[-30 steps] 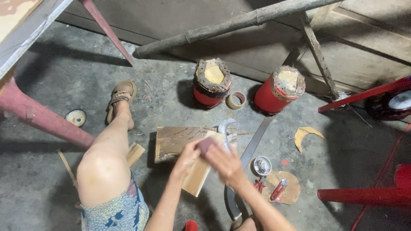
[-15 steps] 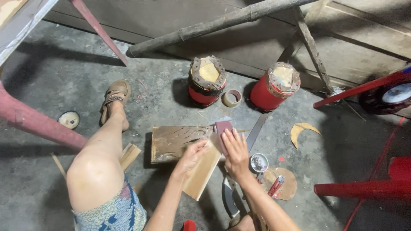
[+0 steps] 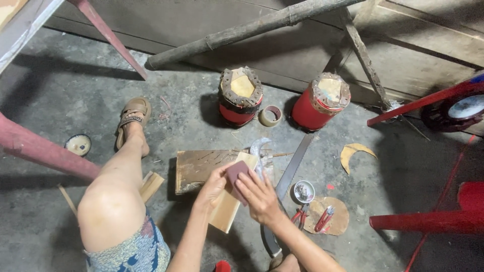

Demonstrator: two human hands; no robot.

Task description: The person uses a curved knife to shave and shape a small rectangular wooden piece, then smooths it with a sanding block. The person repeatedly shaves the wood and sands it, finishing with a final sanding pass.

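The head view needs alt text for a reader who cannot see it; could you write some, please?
Seen from above, both hands press a reddish sanding pad onto a pale wood strip lying across a block on the concrete floor: left hand, right hand. Two red drums, a machete and pliers lie nearby.

On the floor (image 3: 75, 75), a wooden block (image 3: 199, 168) lies in the middle with a pale strip of wood (image 3: 227, 211) leaning across its right end, and both hands meet over that strip on a small sanding pad (image 3: 236, 174), the left hand (image 3: 214, 186) to its left and the right hand (image 3: 259, 196) to its right. Behind the block stand two drums (image 3: 241, 95) side by side with a tape roll (image 3: 270, 115) between them. Right of the hands lie a long blade (image 3: 295, 163), a small tin (image 3: 304, 192) and pliers (image 3: 322, 219) on a flat piece of hide (image 3: 338, 221).
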